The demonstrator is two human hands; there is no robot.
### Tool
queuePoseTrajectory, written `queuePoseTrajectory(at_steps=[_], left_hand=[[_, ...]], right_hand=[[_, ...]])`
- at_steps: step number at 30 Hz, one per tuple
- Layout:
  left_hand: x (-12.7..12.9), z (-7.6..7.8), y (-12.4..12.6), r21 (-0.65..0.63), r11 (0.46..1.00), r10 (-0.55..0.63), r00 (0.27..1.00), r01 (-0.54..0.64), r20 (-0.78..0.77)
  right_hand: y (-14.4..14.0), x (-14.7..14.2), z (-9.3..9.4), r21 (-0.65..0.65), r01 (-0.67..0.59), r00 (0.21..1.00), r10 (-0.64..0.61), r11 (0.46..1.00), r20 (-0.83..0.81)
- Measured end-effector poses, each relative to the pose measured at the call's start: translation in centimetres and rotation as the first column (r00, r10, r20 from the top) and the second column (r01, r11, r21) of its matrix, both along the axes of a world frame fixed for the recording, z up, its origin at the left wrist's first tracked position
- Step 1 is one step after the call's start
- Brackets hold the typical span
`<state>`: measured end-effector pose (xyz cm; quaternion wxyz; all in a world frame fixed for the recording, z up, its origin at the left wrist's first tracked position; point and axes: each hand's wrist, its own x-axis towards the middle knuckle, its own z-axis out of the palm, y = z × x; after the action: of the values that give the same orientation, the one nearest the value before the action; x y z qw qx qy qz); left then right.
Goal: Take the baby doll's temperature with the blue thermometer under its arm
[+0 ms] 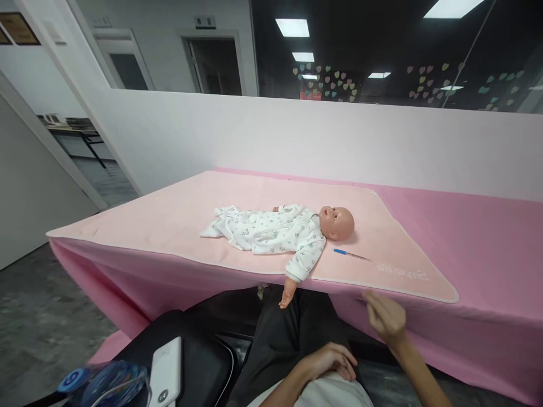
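A baby doll [275, 230] in a white patterned sleepsuit lies on its back on the pink mat [148, 217], head to the right. Its near arm hangs over the table's front edge. Beside its head rests a thin stick [352, 254] with a blue end and a narrow shaft; its kind is unclear. My right hand [386, 317] is raised just off the front edge, below the stick, blurred by motion, with nothing visible in it. Loosely bent, the fingers of my left hand [331, 360] rest on my lap, apart from the doll, holding nothing visible.
A pink cloth [487, 249] covers the table and hangs down in front. Behind it stands a white partition [339, 135] with dark glass above. On a black seat [203, 345] at my left lie a white device [165, 367] and a blue bundle [114, 381] with a cable.
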<state>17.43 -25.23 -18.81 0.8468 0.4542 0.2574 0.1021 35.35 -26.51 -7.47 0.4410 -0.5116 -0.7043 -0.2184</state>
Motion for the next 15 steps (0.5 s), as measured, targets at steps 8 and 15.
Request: queuePoseTrajectory(at_steps=[8,15], left_hand=[[0.8,-2.2,-1.2,0.21,0.974,-0.063,0.993,0.083,-0.1],[-0.6,0.3,2.9,0.852,0.487,0.448,0.781,0.195,-0.435]], right_hand=[[7.7,4.2,4.7,-0.484,0.223,0.963,-0.269,0.846,-0.025],[6.8,4.2,5.0,-0.529,0.05,0.927,-0.236,0.847,-0.291]])
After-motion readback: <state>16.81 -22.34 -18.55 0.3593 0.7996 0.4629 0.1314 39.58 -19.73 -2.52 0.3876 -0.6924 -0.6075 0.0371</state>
